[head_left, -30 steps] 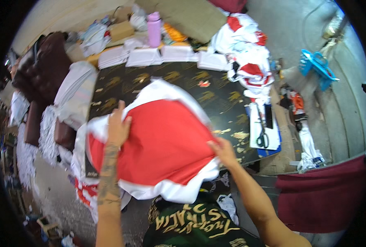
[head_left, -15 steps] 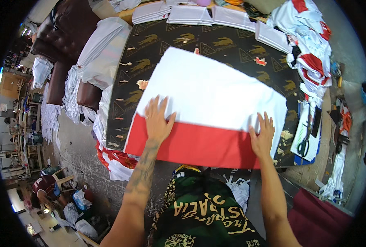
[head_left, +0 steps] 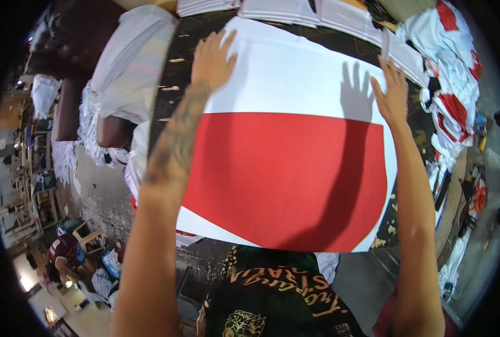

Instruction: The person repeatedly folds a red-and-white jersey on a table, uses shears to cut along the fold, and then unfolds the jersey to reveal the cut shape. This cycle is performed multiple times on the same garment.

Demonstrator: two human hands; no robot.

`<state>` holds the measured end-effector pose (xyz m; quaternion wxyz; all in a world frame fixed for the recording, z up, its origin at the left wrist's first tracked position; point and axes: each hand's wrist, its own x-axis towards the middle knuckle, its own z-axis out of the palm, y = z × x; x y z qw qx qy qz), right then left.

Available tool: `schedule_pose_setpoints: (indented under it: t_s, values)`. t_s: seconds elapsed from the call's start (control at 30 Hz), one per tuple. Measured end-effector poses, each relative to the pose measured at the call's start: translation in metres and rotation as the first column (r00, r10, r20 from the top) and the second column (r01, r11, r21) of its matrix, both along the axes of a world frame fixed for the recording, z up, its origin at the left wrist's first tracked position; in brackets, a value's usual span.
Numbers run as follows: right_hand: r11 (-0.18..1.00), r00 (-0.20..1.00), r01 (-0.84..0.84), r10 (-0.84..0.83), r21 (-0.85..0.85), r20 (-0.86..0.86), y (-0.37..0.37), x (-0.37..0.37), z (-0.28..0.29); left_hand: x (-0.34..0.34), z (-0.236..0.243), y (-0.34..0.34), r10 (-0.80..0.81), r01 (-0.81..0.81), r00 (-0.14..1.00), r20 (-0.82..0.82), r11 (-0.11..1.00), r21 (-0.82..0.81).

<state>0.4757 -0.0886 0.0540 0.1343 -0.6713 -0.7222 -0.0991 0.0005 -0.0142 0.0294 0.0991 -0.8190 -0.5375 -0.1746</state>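
A cut fabric piece [head_left: 283,174], red with a white upper band and white margins, lies spread on the dark worktable [head_left: 171,84]. My left hand [head_left: 212,63] is open, fingers spread at the piece's upper left corner, over the white band. My right hand [head_left: 391,91] is open at the upper right edge, fingers apart, its shadow falling across the fabric. Whether either palm presses down is unclear. My forearms cross the sides of the view.
Folded white stacks [head_left: 348,19] line the far edge. A red-and-white fabric heap [head_left: 449,112] lies right. Left stand a brown sofa [head_left: 70,106] and wrapped white bundle [head_left: 126,62]. Someone in maroon [head_left: 59,253] is at lower left, amid clutter.
The fabric went from bunched to spread flat, and more red now shows below the white. Both hands have moved forward to its upper corners; the view has shifted.
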Motion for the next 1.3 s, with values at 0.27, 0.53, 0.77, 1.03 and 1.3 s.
schedule_pose_setpoints:
  t_s: [0.27,0.53,0.77,1.03,1.3]
  values:
    - [0.399,0.686,-0.345,-0.511,-0.850,-0.518,-0.416,-0.054,0.028,-0.101,-0.038,-0.430,0.592,-0.503,0.760,0.267,0.796,-0.336]
    - [0.749,0.036,0.149,-0.656,-0.645,-0.754,-0.526,-0.008,-0.162,-0.054,-0.176,-0.504,0.475,0.372,-0.876,-0.084,0.555,-0.744]
    - [0.577,0.240,0.092,-0.804,-0.812,-0.544,-0.610,-0.005,-0.101,-0.126,-0.146,-0.603,0.621,0.387,-0.759,0.197,0.672,-0.631]
    - [0.933,0.110,0.348,-0.137,-0.091,-0.984,-0.556,-0.024,0.096,-0.134,0.086,-0.542,0.486,-0.299,0.085,0.870,0.845,-0.443]
    - [0.933,0.679,-0.064,-0.219,-0.354,-0.700,-0.331,0.062,0.163,-0.118,0.076,-0.195,0.549,0.313,0.422,0.721,0.658,-0.685]
